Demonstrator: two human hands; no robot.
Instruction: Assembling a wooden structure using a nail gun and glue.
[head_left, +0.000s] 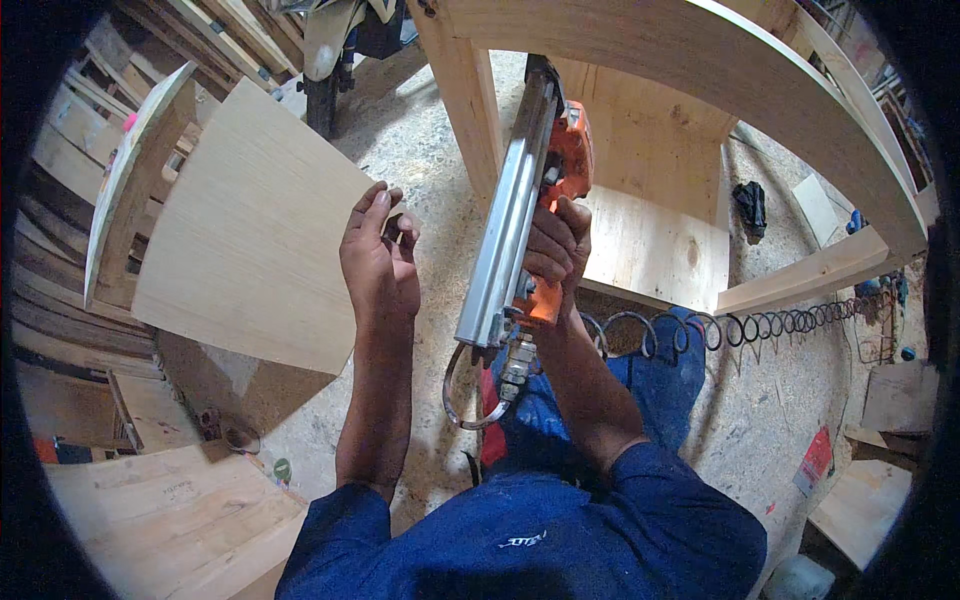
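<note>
My right hand (556, 245) is wrapped round the handle of an orange and silver air nail gun (508, 205), held upright in front of my body. The gun's long metal magazine faces left, and a hose fitting hangs at its lower end. My left hand (382, 245) is raised to the left of the gun, its fingers curled and thumb and forefinger pinched together. Whatever they hold, if anything, is too small to make out. Close behind that hand stands a pale, tapered wooden panel (250, 235); whether the fingertips touch its edge I cannot tell.
A black coiled air hose (735, 330) runs off to the right. A large wooden frame with a curved rail (800, 85) stands ahead, with a plywood panel (650, 190) inside it. Boards (170, 520) lie at lower left, and a motorcycle wheel (320, 105) shows at the back.
</note>
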